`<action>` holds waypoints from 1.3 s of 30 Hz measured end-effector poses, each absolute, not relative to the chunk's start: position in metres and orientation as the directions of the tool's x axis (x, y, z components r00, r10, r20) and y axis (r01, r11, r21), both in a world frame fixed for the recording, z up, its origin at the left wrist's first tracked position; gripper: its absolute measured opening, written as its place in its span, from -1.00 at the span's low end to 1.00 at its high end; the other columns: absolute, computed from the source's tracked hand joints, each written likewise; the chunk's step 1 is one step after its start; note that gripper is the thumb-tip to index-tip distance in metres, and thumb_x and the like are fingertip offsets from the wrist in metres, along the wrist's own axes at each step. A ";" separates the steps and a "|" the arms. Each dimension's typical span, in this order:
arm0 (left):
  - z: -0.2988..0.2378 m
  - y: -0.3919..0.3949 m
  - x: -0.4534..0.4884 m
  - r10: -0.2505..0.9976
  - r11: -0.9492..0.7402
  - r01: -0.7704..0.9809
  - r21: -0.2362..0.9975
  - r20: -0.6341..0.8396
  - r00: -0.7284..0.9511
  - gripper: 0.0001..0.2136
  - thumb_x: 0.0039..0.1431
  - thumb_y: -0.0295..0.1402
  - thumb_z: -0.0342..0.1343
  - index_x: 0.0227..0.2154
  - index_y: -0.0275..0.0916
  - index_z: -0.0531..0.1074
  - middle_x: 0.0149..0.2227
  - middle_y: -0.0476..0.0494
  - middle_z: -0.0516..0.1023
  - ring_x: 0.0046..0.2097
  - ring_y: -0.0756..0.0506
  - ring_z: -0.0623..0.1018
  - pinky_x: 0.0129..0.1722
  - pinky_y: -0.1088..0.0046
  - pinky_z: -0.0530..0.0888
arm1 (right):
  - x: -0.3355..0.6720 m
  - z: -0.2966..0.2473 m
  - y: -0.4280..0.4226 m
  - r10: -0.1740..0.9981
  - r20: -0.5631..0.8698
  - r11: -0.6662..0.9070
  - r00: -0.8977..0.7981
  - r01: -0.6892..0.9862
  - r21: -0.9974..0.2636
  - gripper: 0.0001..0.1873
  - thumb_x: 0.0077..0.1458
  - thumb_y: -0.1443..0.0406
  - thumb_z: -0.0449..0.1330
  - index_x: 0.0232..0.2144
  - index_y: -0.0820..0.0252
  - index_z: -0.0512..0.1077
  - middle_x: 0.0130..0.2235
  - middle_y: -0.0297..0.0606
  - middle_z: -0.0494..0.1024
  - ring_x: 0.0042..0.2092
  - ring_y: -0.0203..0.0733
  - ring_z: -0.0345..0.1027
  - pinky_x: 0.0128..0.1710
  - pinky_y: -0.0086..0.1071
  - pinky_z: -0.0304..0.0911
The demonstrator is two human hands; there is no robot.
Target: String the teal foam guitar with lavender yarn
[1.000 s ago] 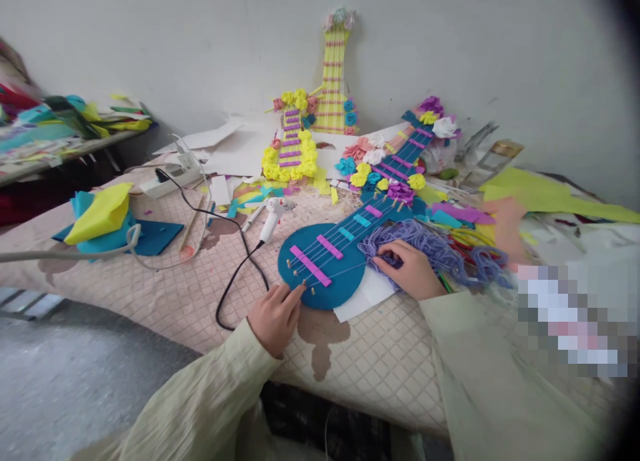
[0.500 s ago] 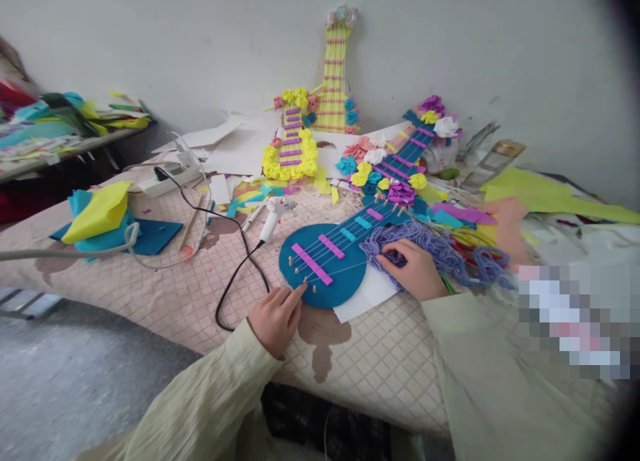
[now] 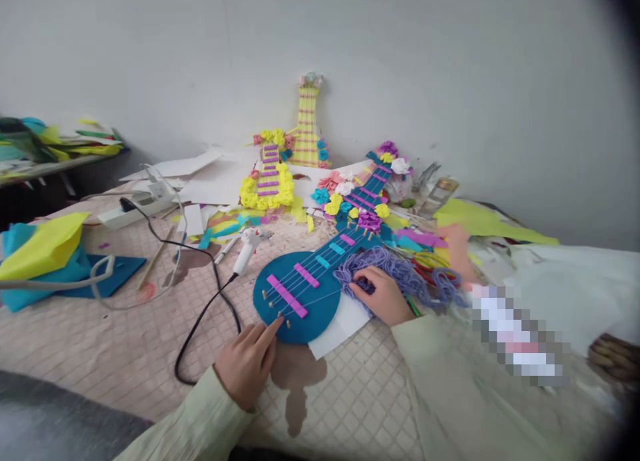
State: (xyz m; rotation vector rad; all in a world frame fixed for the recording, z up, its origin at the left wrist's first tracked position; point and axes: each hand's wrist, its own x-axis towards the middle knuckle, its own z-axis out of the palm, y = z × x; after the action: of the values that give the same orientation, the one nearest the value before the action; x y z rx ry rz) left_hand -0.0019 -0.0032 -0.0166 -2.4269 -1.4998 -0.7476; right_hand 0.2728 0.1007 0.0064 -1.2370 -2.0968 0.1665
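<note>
A blue toy guitar (image 3: 320,324) with purple and light-blue crossbars lies tilted on the table, several strands strung along it. Small wooden pegs (image 3: 289,324) stand at its lower end. My left hand (image 3: 247,361) rests at the guitar's lower left edge, index finger stretched out onto a peg, the other fingers loosely bent. A thin strand runs from that peg across the body towards my right hand (image 3: 383,296). Thumb and fingers of this hand pinch the purple yarn (image 3: 395,264) beside the guitar; the exact grip point is partly hidden. White paper (image 3: 345,328) lies partly under the guitar.
Left of the guitar lies a white glue gun (image 3: 247,251) with a black cord. Behind stand decorated toy guitars, one a yellow guitar (image 3: 307,128) against the wall. A power strip (image 3: 133,209), folded yellow paper (image 3: 45,244) and a glass jar (image 3: 443,191) sit around.
The camera view has tilted up and turned right, so everything appears lower and further left. Both hands keep nearly the same places on the guitar and yarn.
</note>
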 end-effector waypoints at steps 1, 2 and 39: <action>-0.016 -0.002 -0.002 0.777 -0.473 0.876 0.095 0.514 0.364 -0.72 0.21 -0.44 -0.18 -0.08 -0.29 0.33 -0.43 -0.08 0.50 -0.40 -0.05 0.51 -0.45 0.44 0.44 | 0.273 0.006 0.101 0.815 0.494 0.532 -0.303 0.730 -0.430 -0.94 -0.02 0.30 0.12 -0.42 0.16 0.37 -0.38 -0.25 0.43 -0.27 -0.18 0.32 -0.23 -0.31 0.25; -0.015 -0.002 -0.001 0.776 -0.475 0.875 0.095 0.514 0.366 -0.72 0.21 -0.44 -0.19 -0.09 -0.30 0.34 -0.44 -0.07 0.51 -0.41 -0.05 0.51 -0.45 0.44 0.44 | 0.272 0.006 0.100 0.817 0.494 0.525 -0.296 0.735 -0.428 -0.94 -0.02 0.30 0.12 -0.43 0.15 0.37 -0.38 -0.25 0.43 -0.27 -0.18 0.32 -0.24 -0.31 0.25; 0.060 -0.016 0.022 0.774 -0.583 0.778 0.232 0.451 0.445 -0.82 0.15 -0.41 -0.06 -0.25 -0.23 0.43 -0.42 -0.06 0.50 -0.38 -0.05 0.49 -0.40 0.43 0.41 | 0.274 0.016 0.092 0.769 0.582 0.493 -0.267 0.826 -0.273 -0.89 -0.01 0.32 0.12 -0.42 0.08 0.45 -0.35 -0.37 0.51 -0.21 -0.19 0.29 -0.15 -0.22 -0.13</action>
State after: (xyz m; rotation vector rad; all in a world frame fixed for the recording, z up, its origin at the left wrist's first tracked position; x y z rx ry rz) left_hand 0.0222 -0.0160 0.0596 -2.6626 -1.4298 -0.8240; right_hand 0.2740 0.0923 0.0162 -1.3057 -2.0693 -0.1097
